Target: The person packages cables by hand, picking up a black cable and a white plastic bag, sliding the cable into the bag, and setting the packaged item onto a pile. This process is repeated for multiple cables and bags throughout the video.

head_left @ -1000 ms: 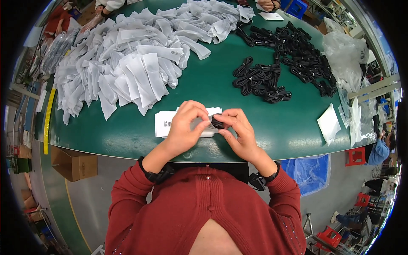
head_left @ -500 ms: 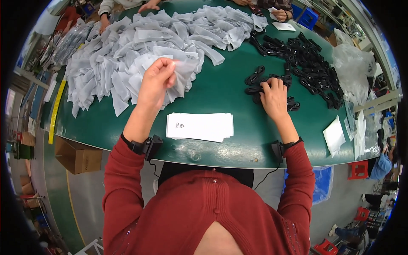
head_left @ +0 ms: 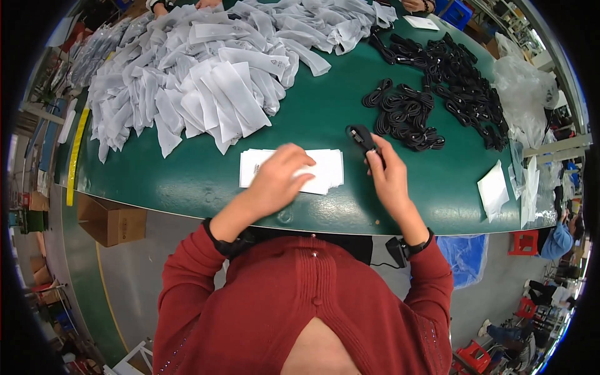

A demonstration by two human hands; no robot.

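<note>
My left hand (head_left: 280, 178) is over the stack of flat white bags (head_left: 326, 170) at the near middle of the green table. Its thumb and fingers curve apart, slightly blurred, with no object visible between them. Just right of the stack, my right hand (head_left: 389, 172) grips a coiled black cable (head_left: 361, 137) between thumb and fingers, its plug end raised above the tabletop. Behind that hand lies a small group of black cables (head_left: 409, 115). A large heap of filled, translucent white bags (head_left: 187, 75) covers the far left.
More black cables (head_left: 465, 94) spread over the right side. A loose white bag (head_left: 494, 190) and clear plastic film (head_left: 522, 87) lie at the right edge. Yellow tape (head_left: 77, 156) marks the left. Other people's hands (head_left: 415, 6) show at the far edge. An open cardboard box (head_left: 112, 222) stands below.
My left hand has let go of a translucent bag at the heap and come down to the white stack. My right hand has lifted a coiled cable and drawn it nearer and leftward.
</note>
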